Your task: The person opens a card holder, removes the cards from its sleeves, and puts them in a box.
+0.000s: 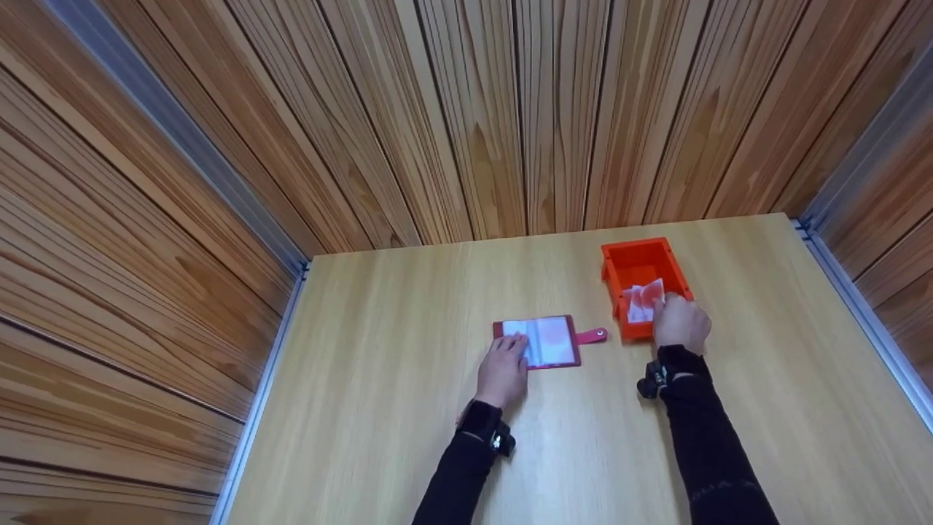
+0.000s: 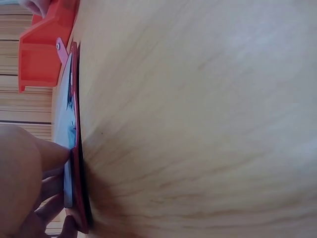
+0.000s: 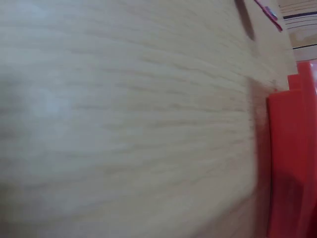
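Note:
A red card holder [image 1: 574, 343] lies opened flat on the table, its clear plastic sleeves [image 1: 552, 341] facing up and its snap strap [image 1: 592, 335] pointing right. My left hand [image 1: 503, 368] rests on its left half; in the left wrist view the thumb [image 2: 52, 154] touches the sleeves near the front edge. At the front right corner of an orange bin [image 1: 635, 255], my right hand [image 1: 681, 324] has curled fingers and pinches a pink-and-white card [image 1: 651, 292], which stands tilted. Other cards [image 1: 639, 313] lie in the bin beneath it. The right wrist view hides the right fingers.
The light wooden table [image 1: 393, 408] carries the holder and the bin, with the bin right of the strap. Wood-plank walls [image 1: 488, 124] rise behind the table and at both sides. Metal rails [image 1: 255, 408] run along the left and right table edges.

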Demonstrator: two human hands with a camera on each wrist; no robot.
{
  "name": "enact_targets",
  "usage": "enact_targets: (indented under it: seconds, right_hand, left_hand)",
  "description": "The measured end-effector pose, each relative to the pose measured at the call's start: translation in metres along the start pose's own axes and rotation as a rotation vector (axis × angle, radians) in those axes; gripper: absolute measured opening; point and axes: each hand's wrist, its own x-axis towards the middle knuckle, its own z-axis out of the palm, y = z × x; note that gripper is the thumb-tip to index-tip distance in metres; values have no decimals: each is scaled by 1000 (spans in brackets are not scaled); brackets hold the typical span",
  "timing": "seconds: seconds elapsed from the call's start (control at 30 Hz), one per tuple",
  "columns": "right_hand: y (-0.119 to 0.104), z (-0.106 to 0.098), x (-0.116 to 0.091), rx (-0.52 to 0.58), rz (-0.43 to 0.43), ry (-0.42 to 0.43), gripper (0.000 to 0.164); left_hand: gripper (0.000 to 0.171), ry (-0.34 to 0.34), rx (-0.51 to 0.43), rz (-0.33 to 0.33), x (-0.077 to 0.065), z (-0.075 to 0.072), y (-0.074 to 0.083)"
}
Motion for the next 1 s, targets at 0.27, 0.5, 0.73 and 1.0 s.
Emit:
enact_targets:
  seconds: [0.27,0.5,0.73,1.0]
  right_hand:
    - [-13,2,1,-39,91,55,30]
    - [-20,2,6,-70,157,-20,31]
    - [-16,-2,8,-52,162,-19,31]
    - [-12,-2,6,-31,166,-19,29]
  left_hand:
    - [41,2,10,19,0,-1,-3]
    - [41,-20,3,12,-2,-5,-7]
    - [42,-13,-5,22,-2,-5,-3]
    - [42,-28,31,24,0,-3,-3]
